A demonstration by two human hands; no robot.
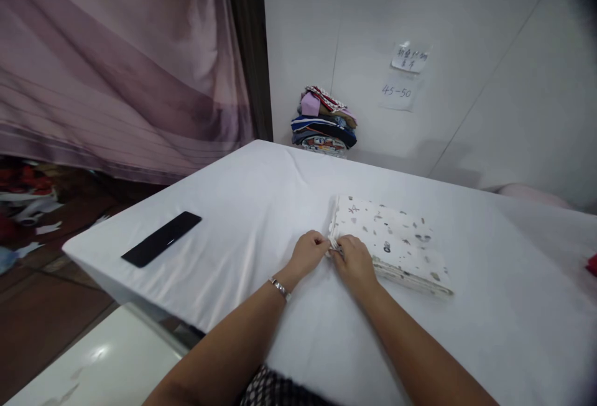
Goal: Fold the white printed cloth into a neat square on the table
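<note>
Folded printed cloth (392, 244) on bench (233, 257): soft, light, limp, likely to slump. Left hand (308, 255) and right hand (357, 263) pinch its 8 o'clock corner, the layered edge.

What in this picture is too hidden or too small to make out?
- Fingertips of left hand and right hand: tucked against the folded cloth.
- Red thing: cut off by the right edge.
- Wall notes: writing too small.
- Clothes pile: items indistinct.
</note>
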